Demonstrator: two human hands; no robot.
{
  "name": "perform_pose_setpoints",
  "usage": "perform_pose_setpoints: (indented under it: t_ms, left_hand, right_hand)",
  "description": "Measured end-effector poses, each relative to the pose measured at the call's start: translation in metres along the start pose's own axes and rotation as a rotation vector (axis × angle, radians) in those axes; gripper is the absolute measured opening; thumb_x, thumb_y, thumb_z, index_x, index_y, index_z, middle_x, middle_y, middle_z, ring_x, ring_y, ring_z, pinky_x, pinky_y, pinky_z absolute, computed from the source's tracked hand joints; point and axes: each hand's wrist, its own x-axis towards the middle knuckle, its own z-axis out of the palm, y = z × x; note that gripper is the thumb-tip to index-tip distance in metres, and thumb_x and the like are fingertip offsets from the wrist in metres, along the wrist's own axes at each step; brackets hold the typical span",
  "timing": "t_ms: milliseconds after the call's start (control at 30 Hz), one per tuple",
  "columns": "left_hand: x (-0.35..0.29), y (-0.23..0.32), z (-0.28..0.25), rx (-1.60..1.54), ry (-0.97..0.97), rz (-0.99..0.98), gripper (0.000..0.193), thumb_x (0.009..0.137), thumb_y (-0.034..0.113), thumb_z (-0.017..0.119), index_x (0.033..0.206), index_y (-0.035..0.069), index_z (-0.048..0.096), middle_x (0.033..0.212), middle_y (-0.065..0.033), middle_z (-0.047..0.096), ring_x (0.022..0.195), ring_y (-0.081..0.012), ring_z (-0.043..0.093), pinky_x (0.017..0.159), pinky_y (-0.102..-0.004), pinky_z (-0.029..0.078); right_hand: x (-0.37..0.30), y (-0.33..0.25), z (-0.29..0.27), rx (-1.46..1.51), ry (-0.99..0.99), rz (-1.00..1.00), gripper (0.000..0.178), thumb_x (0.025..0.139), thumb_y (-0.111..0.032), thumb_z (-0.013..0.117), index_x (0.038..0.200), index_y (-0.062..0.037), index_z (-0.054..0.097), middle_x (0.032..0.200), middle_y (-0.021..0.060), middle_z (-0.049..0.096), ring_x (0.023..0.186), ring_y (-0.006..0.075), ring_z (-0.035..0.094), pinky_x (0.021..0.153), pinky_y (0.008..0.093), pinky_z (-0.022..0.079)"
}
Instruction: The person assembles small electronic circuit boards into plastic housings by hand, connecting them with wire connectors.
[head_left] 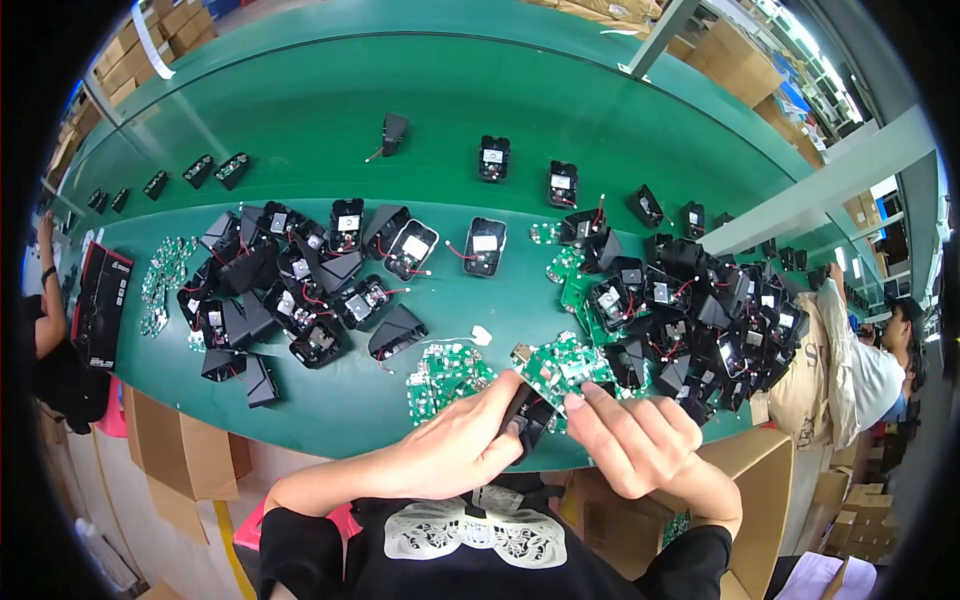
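Near the front edge of the green worktable, my left hand (pixel 462 440) is closed around a black plastic housing (pixel 537 415), much of it hidden by the fingers. A small green circuit board (pixel 542 377) is pinched between the thumb and fingers of my right hand (pixel 636 436). The board sits tilted just above the housing, and its near end also meets my left fingertips. Whether it is joined to the housing by a wire, I cannot tell. Just left of my hands lies a patch of loose circuit boards (pixel 447 378); more boards (pixel 585 350) lie beyond them.
Black housings with red wires form a heap on the left (pixel 290 270) and another on the right (pixel 700 320). Several housings stand along the green strip (pixel 330 110) behind. A black box (pixel 102 305) is at far left. Open cartons (pixel 185 455) stand below the table; people flank both ends.
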Motion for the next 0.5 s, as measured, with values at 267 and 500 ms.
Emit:
perform_pose_setpoints:
  t_ms: [267,500]
  left_hand:
    - [0.002,0.006,-0.001,0.094,0.032,0.018,0.054,0.08,0.002,0.041,0.133,0.003,0.028,0.104,-0.0209,0.056,0.082,-0.0351,0.06,0.074,-0.0385,0.047]
    - [0.0,0.001,0.0,0.125,0.085,0.034,0.054,0.08,0.003,0.044,0.131,0.003,0.029,0.092,-0.0221,0.056,0.077,-0.038,0.057,0.069,-0.043,0.045]
  right_hand:
    - [-0.007,-0.004,-0.009,-0.082,0.007,-0.12,0.019,0.076,-0.011,0.059,0.094,-0.01,0.066,0.073,0.0043,0.064,0.049,0.007,0.043,0.045,0.0191,0.027]
    - [-0.007,0.0,-0.009,-0.151,-0.003,-0.193,0.019,0.075,-0.011,0.06,0.094,-0.0105,0.066,0.071,0.0036,0.063,0.048,0.0069,0.043,0.044,0.0188,0.027]
